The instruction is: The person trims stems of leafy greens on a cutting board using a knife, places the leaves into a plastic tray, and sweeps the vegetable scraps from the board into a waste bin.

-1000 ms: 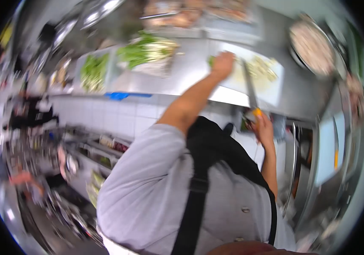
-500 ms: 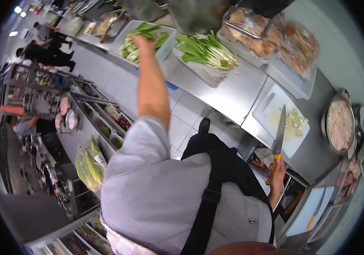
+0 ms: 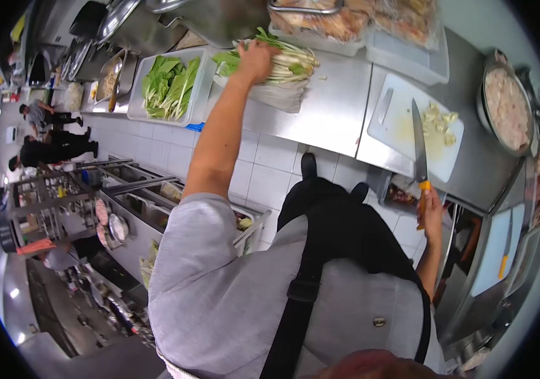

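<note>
My left hand (image 3: pixel 256 62) is on a bunch of leafy greens (image 3: pixel 296 62) with pale stems, its fingers curled over the leaves. The bunch lies on a whitish cloth or bag (image 3: pixel 280 96) on the steel counter. Left of it, a clear plastic container (image 3: pixel 204 82) holds loose green leaves (image 3: pixel 169 88). My right hand (image 3: pixel 432 207) grips the yellow handle of a long kitchen knife (image 3: pixel 420 142). Its blade points away over a white cutting board (image 3: pixel 386 136), where chopped pale pieces (image 3: pixel 438 125) lie.
A bowl of pale raw meat (image 3: pixel 506 110) stands at the right. Bagged meat (image 3: pixel 320 25) sits in tubs at the back. Another board (image 3: pixel 496 243) bears a second yellow-handled knife (image 3: pixel 506 252). Several people (image 3: pixel 55 150) stand across the tiled floor.
My left hand has moved right from the container of leaves to the bunch on the counter. My right hand still holds the knife. The head view has shifted.
</note>
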Motion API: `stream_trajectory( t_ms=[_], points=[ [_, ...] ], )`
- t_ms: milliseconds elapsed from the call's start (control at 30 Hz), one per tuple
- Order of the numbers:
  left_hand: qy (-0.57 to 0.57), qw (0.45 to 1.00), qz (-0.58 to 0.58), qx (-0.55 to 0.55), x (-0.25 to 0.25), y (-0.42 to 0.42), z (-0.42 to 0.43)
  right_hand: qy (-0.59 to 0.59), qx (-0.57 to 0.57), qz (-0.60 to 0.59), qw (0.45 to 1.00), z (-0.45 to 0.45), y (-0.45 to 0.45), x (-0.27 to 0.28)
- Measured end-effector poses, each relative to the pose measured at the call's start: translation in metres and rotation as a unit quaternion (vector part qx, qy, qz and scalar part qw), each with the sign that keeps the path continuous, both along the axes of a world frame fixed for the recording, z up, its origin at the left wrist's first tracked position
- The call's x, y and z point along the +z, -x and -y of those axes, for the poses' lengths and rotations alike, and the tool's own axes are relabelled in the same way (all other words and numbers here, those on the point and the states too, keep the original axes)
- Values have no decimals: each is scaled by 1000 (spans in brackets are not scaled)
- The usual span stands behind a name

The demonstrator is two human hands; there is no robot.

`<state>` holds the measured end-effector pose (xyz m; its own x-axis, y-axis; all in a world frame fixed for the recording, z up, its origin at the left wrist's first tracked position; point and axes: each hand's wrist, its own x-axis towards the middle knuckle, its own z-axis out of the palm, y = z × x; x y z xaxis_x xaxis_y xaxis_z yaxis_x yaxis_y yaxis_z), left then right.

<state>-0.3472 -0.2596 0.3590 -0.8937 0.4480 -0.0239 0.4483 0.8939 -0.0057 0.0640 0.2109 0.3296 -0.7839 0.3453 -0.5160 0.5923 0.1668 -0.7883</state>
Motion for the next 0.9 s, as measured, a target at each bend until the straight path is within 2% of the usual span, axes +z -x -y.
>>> stream_trajectory(
  t_ms=[67, 100, 133, 200, 300, 400, 500, 567, 600, 633, 733, 767, 900],
  points=[
    [-80, 996, -9, -22, 6, 8, 9, -3, -5, -8, 1000, 3, -5, 1],
    [-123, 989, -71, -39, 11, 3, 7, -6, -10, -19, 1000, 4, 0, 0],
    [-150, 985, -72, -56, 28, -5, -7, 1, -11, -23, 1000, 5, 4, 0],
    [-210, 971, -61, -92, 75, -31, -48, 7, -18, -23, 1000, 3, 3, 0],
    [-231, 962, 27, -144, 99, -82, -153, -74, -11, -61, 995, -1, 11, 0],
    [-217, 955, 16, -203, 48, -117, -248, -119, -13, -58, 991, -5, 25, 1],
    [-193, 969, 13, -152, -22, -139, -276, -169, -20, -84, 982, -4, 28, 2],
    [-207, 965, 22, -158, -46, -146, -273, -202, -33, -83, 975, 4, 23, 16],
    [-213, 963, 28, -161, -53, -148, -270, -217, -40, -82, 972, 10, 22, 30],
    [-202, 966, 40, -155, -54, -148, -269, -136, -52, -13, 989, 22, 24, 71],
    [-191, 971, 17, -146, -42, -154, -276, -188, 10, -72, 979, 24, 9, 60],
    [-204, 967, -32, -146, -38, -158, -282, -189, 22, -45, 981, 25, 8, 60],
    [-167, 972, -7, -163, -55, -156, -291, -228, 33, -48, 972, 30, 7, 53]
  ],
)
